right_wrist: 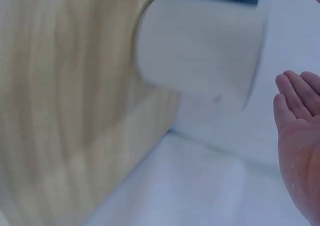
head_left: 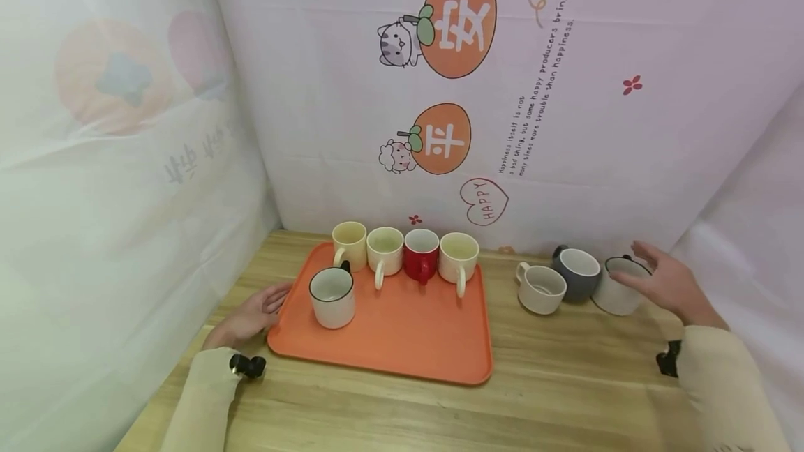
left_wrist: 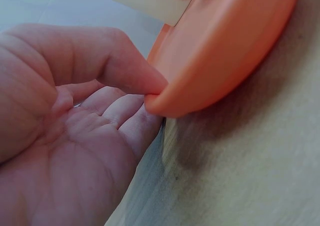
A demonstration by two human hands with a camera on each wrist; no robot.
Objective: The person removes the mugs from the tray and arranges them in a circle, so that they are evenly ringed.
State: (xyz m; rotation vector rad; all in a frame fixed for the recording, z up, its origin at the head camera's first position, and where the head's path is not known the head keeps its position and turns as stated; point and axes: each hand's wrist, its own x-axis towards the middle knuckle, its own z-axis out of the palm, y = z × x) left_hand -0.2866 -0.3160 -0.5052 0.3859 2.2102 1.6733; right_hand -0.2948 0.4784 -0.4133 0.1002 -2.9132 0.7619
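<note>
My left hand (head_left: pixel 256 312) is at the left side of the orange tray (head_left: pixel 408 340). In the left wrist view, its thumb lies over the tray's rim with fingers below, pinching the edge. On the tray's left part stands a white mug with a black rim (head_left: pixel 333 305). My right hand (head_left: pixel 668 281) is spread above and beside another black-rimmed white mug (head_left: pixel 618 291) at the far right, overlapping its rim in the head view. The right wrist view shows that hand's palm and fingers (right_wrist: pixel 300 94) apart from the mug, holding nothing.
Along the tray's back edge stand a pale yellow mug (head_left: pixel 352 246), two cream mugs (head_left: pixel 384 257) and a red mug (head_left: pixel 419 264). A low cream cup (head_left: pixel 541 291) and a dark grey-blue mug (head_left: pixel 578 281) stand beside the right white mug. Printed cloth (head_left: pixel 352 124) hangs behind the wooden table (head_left: pixel 352 396).
</note>
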